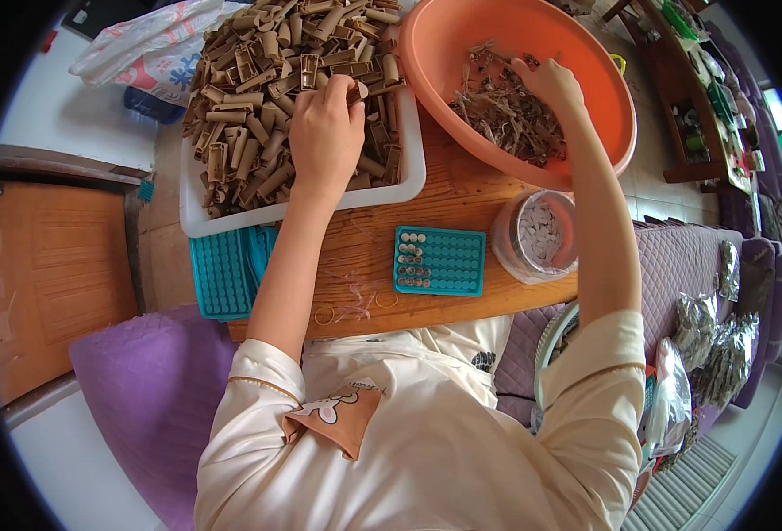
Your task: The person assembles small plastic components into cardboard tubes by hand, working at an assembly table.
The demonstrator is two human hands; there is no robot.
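The left hand (324, 133) curls loosely over tan plastic clips (258, 106) heaped in a white rectangular tray (391, 190) at the wooden table's (462, 199) far edge; its fingertips are hidden, so any grip is unclear. The right hand (548, 81) digs into brown scraps (506, 115) inside an orange plastic basin (444, 53), fingers buried.

Tan plastic pieces (258, 106) heaped in white tray (307, 211); scraps (506, 115) fill orange basin (603, 80).

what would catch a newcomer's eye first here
The white tray heaped with tan parts at upper left, left hand on the pile. Beside it a big orange basin of dark scraps, right hand inside. Nearer, a teal grid tray on the wooden table.
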